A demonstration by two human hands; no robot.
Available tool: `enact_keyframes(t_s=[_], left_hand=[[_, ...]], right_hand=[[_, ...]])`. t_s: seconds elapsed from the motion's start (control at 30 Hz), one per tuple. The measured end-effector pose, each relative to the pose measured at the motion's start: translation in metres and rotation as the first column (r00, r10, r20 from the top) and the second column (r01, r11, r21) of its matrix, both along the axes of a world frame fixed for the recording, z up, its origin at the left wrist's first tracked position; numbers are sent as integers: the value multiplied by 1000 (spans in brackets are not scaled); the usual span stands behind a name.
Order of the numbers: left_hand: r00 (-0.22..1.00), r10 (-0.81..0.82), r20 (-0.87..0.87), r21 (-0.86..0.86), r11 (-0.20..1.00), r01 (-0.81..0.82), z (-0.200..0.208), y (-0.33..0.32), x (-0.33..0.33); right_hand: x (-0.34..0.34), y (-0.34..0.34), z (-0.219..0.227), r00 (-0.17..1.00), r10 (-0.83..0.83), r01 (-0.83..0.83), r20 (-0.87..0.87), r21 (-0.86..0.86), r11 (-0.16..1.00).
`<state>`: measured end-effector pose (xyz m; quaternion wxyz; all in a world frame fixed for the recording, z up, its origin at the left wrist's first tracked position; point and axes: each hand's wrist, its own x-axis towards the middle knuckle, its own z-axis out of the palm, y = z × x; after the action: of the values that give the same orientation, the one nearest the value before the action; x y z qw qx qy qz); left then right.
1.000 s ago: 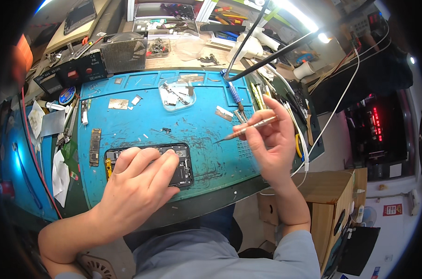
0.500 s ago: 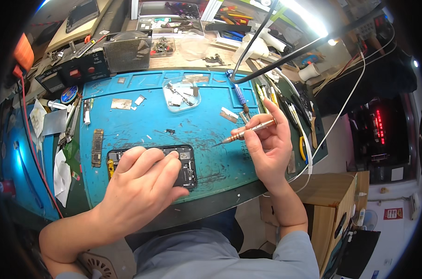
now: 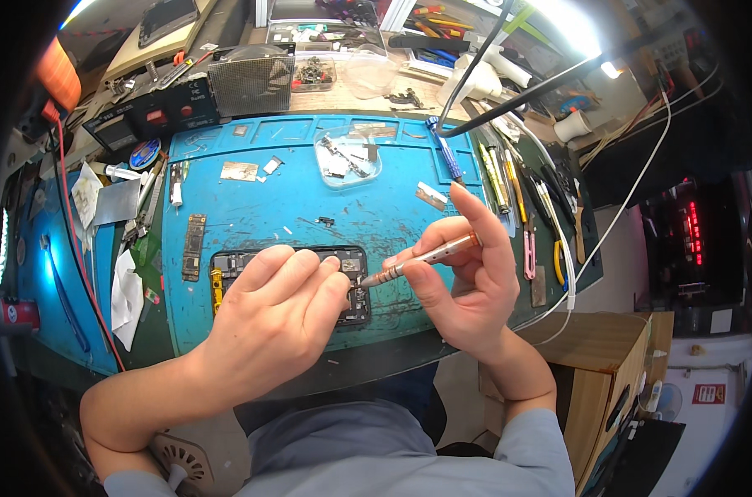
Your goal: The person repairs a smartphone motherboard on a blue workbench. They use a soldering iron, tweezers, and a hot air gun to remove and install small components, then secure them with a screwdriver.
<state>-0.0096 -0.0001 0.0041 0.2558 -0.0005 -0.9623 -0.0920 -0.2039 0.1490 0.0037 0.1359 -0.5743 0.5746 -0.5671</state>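
Head view: left hand (image 3: 283, 308) hides much of opened phone (image 3: 353, 266) lying on blue mat (image 3: 264, 207); fingers bent, cannot tell if gripping anything. Right hand (image 3: 471, 286) grasps slim screwdriver (image 3: 436, 253), 1 finger raised, tip over phone's right end, contact unclear.

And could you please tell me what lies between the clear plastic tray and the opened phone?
In the head view, a small black part lies on the blue mat between tray and phone, with a white sliver to its left.
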Motion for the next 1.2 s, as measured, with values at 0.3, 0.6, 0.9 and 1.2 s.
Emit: enact_keyframes(t_s=[0.3, 0.6, 0.9, 1.2], left_hand=[[999, 23, -28, 24, 999, -23, -4, 0, -1], [999, 20, -32, 27, 999, -19, -3, -3, -2], [1000, 18, -24, 38, 999, -17, -3, -2, -2], [1000, 19, -23, 29, 999, -19, -3, -2, -2]], right_hand=[[-2, 5, 0, 984, 47, -63, -174, -87, 994], [0, 4, -12, 988, 40, -79, -149, -269, 960], [-1, 4, -15, 984, 57, -96, -169, -234, 967], [1, 3, -16, 986, 63, -99, -155, -243, 965]])
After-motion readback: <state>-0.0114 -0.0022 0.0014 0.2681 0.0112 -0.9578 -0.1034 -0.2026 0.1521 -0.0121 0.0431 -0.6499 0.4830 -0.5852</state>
